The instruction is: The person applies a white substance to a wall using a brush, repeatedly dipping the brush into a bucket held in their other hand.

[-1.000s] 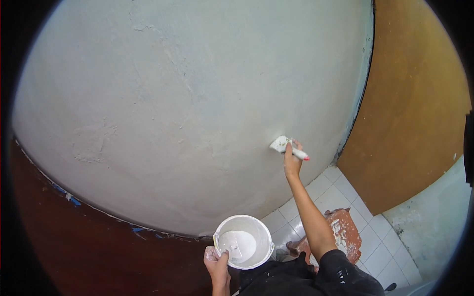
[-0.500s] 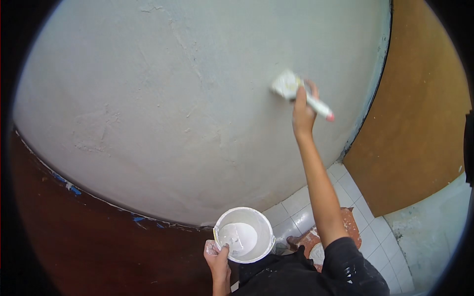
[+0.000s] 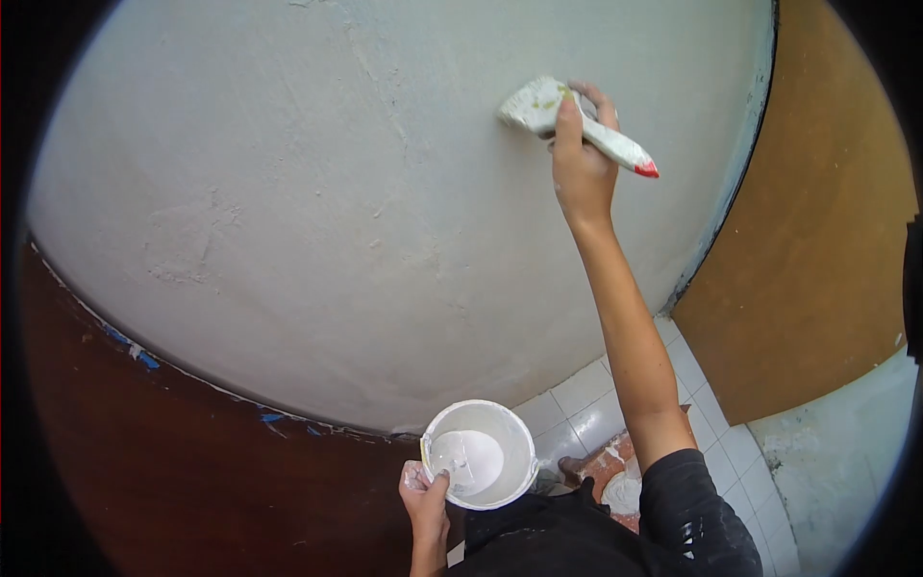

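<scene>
My right hand (image 3: 585, 159) grips a wide paintbrush (image 3: 620, 149) with a paint-smeared white handle and a red tip. Its bristles, coated in white, press against the pale wall (image 3: 317, 192) at the upper middle. Down at the bottom, my left hand (image 3: 424, 495) is closed on the rim of a white bucket (image 3: 519, 452), thumb over the inside edge. White paint (image 3: 481, 462) lies in the bottom of the bucket. Dried white smears mark the left fingers.
A brown door-like panel (image 3: 808, 212) stands on the right. Dark red-brown surface (image 3: 192, 462) runs along the lower left, with blue specks at its edge. White floor tiles (image 3: 586, 413) and a paint-spattered reddish-brown stool-like object (image 3: 604, 466) show below my arm.
The paintbrush in my right hand has moved up and slightly left along the wall. My left hand and the bucket stay nearly in place.
</scene>
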Demonstrator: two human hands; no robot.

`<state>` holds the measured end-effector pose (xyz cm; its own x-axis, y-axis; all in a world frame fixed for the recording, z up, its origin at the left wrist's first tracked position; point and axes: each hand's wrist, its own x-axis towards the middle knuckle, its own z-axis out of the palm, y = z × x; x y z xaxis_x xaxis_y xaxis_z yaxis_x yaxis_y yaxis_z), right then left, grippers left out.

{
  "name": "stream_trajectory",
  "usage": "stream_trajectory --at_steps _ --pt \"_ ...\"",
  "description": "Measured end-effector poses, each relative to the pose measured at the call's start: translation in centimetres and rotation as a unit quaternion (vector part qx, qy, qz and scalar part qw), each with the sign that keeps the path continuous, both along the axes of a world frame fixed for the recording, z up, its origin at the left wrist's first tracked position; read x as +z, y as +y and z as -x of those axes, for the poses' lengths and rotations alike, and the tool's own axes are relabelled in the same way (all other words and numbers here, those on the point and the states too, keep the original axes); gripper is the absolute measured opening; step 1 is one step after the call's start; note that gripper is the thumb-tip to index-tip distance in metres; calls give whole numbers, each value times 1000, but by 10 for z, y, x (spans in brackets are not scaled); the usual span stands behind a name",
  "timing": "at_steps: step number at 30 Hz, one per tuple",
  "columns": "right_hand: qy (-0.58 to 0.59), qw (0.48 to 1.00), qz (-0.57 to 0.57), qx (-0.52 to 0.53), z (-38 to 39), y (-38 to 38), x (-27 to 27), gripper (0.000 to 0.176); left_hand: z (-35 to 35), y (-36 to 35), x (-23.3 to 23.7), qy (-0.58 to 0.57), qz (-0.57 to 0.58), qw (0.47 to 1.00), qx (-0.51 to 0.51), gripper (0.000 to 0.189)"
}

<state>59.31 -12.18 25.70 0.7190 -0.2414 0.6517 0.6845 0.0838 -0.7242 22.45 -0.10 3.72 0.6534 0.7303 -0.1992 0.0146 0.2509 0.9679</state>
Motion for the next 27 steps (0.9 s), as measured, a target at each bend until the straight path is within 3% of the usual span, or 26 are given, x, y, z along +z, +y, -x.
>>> stream_trajectory --at_steps 3,6,8,11,12,14,18,21,24,27 --pt "20 998 -43 35 0 2 -24 38 3 -1 -4 -3 -2 1000 6 20" --pt "56 991 -116 43 -19 5 -146 39 4 0 -7 -4 -1 1000 13 20" --pt "145 984 -103 21 -7 -3 -224 37 6 1 -7 1 4 1000 14 20" --pt "240 968 -68 -6 15 -9 -266 37 5 4 -6 8 2 1000 10 21" --pt "271 961 -51 -10 20 -8 -261 37 7 6 -7 15 -5 1000 6 21" --pt "222 974 -7 -52 12 -5 -244 37 5 12 -11 20 -13 1000 3 21" --pt "75 997 -6 -28 14 7 -90 40 0 22 -14 16 -11 1000 -3 22" --pt "4 1000 -20 12 15 17 -16 40 -7 31 -6 3 -7 1000 -19 22" --pt "3 997 -66 36 14 24 -32 39 -10 44 -7 -4 -8 999 -34 21" --pt "76 985 -152 18 12 29 -130 38 -11 58 -12 -9 -15 998 -52 21"
